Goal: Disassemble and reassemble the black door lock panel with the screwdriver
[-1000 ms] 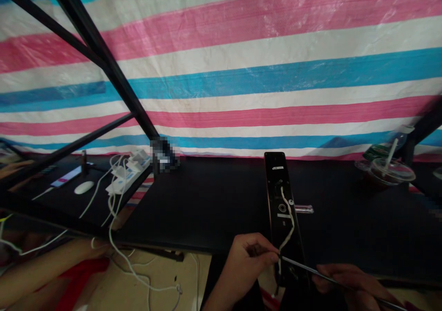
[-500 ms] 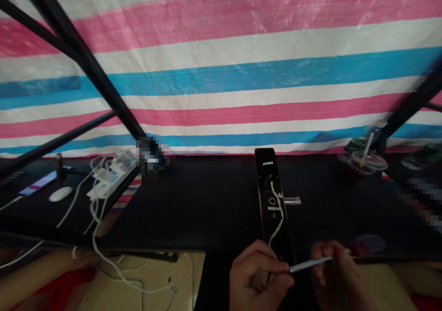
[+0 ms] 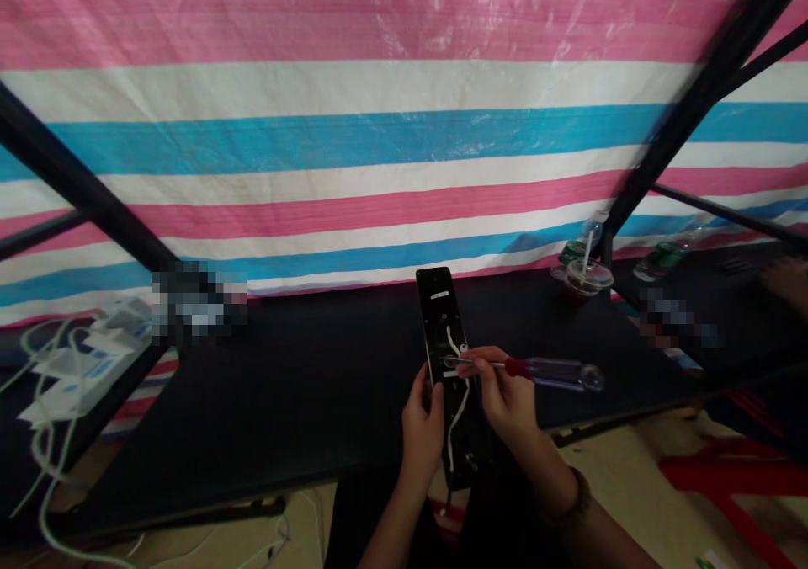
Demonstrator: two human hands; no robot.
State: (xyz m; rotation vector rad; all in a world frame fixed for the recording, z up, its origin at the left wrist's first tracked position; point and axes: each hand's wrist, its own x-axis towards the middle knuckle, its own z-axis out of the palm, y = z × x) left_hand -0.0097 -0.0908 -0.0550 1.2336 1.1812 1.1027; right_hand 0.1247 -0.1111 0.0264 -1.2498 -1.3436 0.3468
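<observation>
Holding a screwdriver (image 3: 555, 373), right hand (image 3: 508, 392); beyond, a cup (image 3: 586, 283) (straw (image 3: 588, 247) inside).

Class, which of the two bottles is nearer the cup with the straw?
The left bottle, just behind the cup; the other bottle is farther right, past the black post.

So we had our left hand (image 3: 424, 426) on the side of a long black panel (image 3: 435, 312), and our right hand (image 3: 508, 396) held a see-through-handled screwdriver (image 3: 555, 373), shaft pointing left across the panel. A white cable (image 3: 452, 434) ran down between our hands. Beyond the right one sat a plastic cup (image 3: 588, 278) with a straw, and a power strip (image 3: 82, 384) was well off to our left.
</observation>
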